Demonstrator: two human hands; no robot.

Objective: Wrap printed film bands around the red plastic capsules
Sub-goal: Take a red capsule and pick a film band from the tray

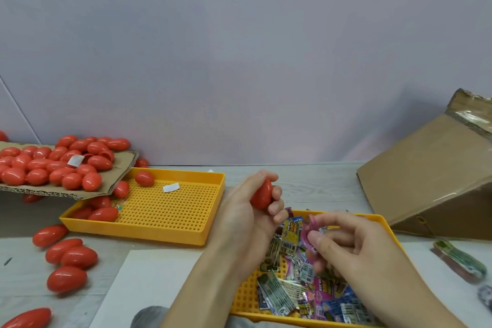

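Note:
My left hand (253,210) grips a red egg-shaped capsule (262,194) upright, above the gap between the two yellow trays. Just to its right, my right hand (343,242) pinches a pink printed film band (310,229) between thumb and fingers, over the near yellow tray (383,224). That tray holds a heap of several flat printed film bands (290,287). Many more red capsules (53,165) lie piled on a cardboard sheet at the left.
A perforated yellow tray (186,210) at centre left holds a few capsules and a white slip. Loose capsules (69,255) lie on the table at the near left. A tilted cardboard box (431,181) stands at the right, with a bundle of bands (460,263) below it. A white sheet (149,282) lies near me.

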